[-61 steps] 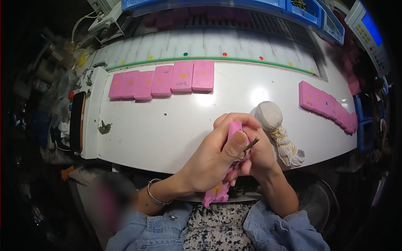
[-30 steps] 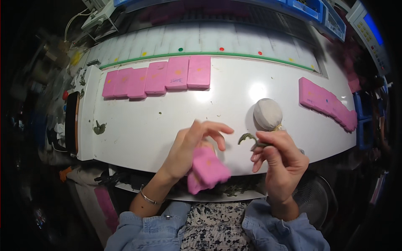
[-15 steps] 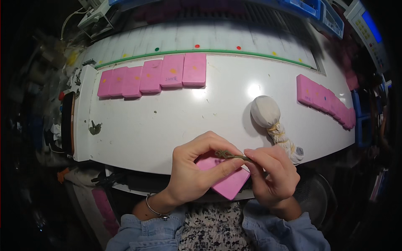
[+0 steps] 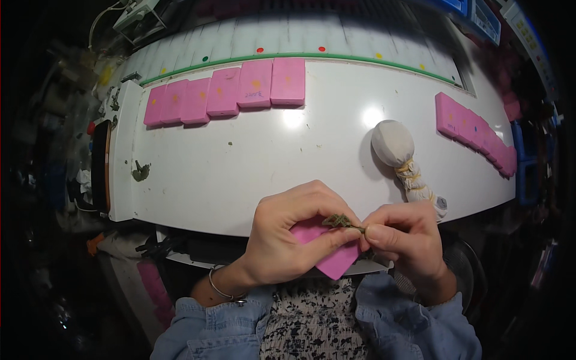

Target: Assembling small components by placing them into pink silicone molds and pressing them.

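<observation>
My left hand (image 4: pixel 282 243) is closed round a pink rectangular mould block (image 4: pixel 339 261), its thumb lying across the top. A dark green, lacy piece that looks like wax (image 4: pixel 337 221) rises between that thumb and forefinger. Its thin stem runs right to my right hand (image 4: pixel 414 237), which pinches the end between thumb and fingertips. Both hands are close together over the table's near edge. More green stuff shows below the right fingers, too hidden to make out. Just beyond that hand lies a round white cloth pouch (image 4: pixel 393 143), its neck wound with yellowish bands.
A row of pink blocks (image 4: pixel 225 91) stands at the far left, along a green strip (image 4: pixel 276 56). Another pink row (image 4: pixel 474 132) is at the right. Green scraps (image 4: pixel 141 171) lie on the white table (image 4: pixel 252 162) at left. Blue bins (image 4: pixel 483 24) border the back right.
The green piece stands higher and more bunched above my left thumb. My right hand has turned and moved slightly right, its thumb now on top of the stem. The view has shifted a little.
</observation>
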Motion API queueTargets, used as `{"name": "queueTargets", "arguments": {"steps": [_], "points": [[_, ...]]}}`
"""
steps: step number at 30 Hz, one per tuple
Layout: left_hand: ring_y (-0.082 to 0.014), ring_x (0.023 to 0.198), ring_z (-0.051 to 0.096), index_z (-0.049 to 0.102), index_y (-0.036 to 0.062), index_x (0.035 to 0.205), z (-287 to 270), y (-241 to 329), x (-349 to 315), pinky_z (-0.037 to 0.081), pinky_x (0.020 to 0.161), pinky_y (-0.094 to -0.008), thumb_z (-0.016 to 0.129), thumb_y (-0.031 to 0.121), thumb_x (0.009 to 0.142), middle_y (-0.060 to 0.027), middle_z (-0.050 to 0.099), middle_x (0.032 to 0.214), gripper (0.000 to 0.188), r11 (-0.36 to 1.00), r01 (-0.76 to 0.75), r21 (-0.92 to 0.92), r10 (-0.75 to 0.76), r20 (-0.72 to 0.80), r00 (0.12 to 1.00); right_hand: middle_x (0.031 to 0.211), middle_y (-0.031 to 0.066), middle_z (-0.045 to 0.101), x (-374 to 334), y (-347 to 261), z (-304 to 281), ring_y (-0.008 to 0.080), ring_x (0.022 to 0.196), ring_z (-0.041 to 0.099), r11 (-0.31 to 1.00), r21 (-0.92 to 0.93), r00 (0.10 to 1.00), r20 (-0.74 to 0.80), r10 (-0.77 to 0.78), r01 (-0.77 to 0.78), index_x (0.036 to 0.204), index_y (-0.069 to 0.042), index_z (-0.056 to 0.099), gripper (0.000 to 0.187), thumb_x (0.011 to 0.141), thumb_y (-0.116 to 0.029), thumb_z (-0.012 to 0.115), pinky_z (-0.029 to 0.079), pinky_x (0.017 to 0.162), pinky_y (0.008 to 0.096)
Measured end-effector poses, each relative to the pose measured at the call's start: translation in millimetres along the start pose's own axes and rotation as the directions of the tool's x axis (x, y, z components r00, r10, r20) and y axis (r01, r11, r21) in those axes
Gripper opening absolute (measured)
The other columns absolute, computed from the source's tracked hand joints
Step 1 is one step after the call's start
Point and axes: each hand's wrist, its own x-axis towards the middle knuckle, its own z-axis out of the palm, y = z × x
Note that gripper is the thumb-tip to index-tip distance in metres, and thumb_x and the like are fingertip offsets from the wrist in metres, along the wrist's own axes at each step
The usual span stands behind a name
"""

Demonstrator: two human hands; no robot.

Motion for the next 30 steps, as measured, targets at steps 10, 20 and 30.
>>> {"name": "queueTargets", "arguments": {"steps": [10, 20, 30], "points": [[-0.0085, 0.067, 0.054, 0.062, -0.0006, 0.078, -2, -12, -9, 0.042, 0.06, -0.0211, 0.069, -0.002, 0.072, -0.0054, 0.06, 0.077, 0.009, 0.998, 0.05, -0.046, -0.053, -0.071, 0.996, 0.059, 0.0029, 0.048, -3, 9, 18, 0.0081, 0.045, 0.043, 0.986, -0.166, 0.999, 0.011, -0.033, 0.035, 0.088, 0.004, 0.057, 0.015, 0.088, -0.011, 0.055, 0.033, 0.039, 0.0224], [-0.0076, 0.069, 0.053, 0.061, -0.0014, 0.077, -3, -7, -11, 0.042, 0.062, -0.0208, 0.068, -0.001, 0.074, -0.0053, 0.06, 0.077, 0.008, 0.982, 0.107, -0.154, -0.11, -0.016, 0.994, 0.056, 0.0063, 0.043, 5, 21, 17, 0.015, 0.044, 0.047, 0.139, -0.842, 0.635, 0.273, -0.722, 0.52, 0.083, 0.008, 0.061, 0.023, 0.063, -0.002, 0.06, 0.036, 0.037, 0.0257], [-0.0117, 0.07, 0.057, 0.064, 0.0002, 0.082, -6, -10, -8, 0.045, 0.062, -0.0225, 0.069, -0.006, 0.07, -0.0066, 0.061, 0.08, 0.014, 0.999, -0.042, -0.033, 0.043, 0.031, 0.999, 0.05, -0.0029, 0.034, 10, 16, -11, 0.0031, 0.041, 0.028, 0.633, 0.57, 0.835, 0.489, 0.251, -0.524, 0.063, -0.002, 0.05, 0.031, 0.09, -0.017, 0.048, 0.018, 0.037, 0.0201]]}}
